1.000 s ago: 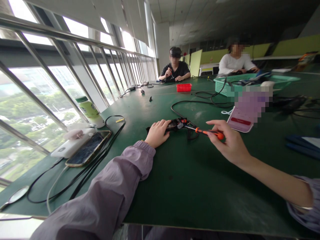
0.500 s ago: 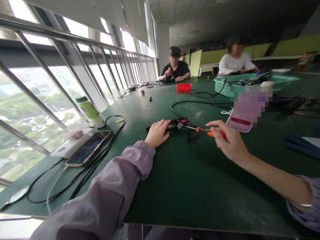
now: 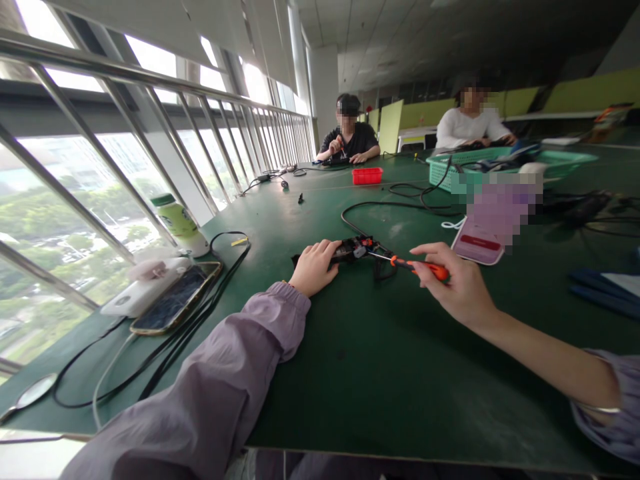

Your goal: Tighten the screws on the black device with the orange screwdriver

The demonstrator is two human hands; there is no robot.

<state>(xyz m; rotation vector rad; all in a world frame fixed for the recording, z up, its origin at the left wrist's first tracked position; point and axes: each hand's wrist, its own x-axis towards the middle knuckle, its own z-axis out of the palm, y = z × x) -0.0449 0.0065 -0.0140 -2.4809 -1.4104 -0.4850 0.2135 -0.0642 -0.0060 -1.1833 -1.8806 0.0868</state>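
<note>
On the green table (image 3: 380, 373), my left hand (image 3: 314, 268) is wrapped over a black device (image 3: 345, 251) with grey and orange parts at its right end. A black cable runs from the device toward the back. My right hand (image 3: 456, 280) holds an orange-and-black screwdriver (image 3: 407, 265) between thumb and fingers. The screwdriver's metal shaft points left, and its tip meets or lies very near the device's right end; the exact contact is too small to tell. A black loop or part lies just under the shaft.
A bottle (image 3: 180, 225), a phone (image 3: 177, 298), a white case (image 3: 143, 290) and cables lie left by the railing. Behind are a red tray (image 3: 367, 176), a green basket (image 3: 445, 175) and a pink phone (image 3: 480, 243). Two people sit across the table.
The fingers of my right hand have shifted on the screwdriver handle, and more of its orange end shows. My left hand and the device look unmoved.
</note>
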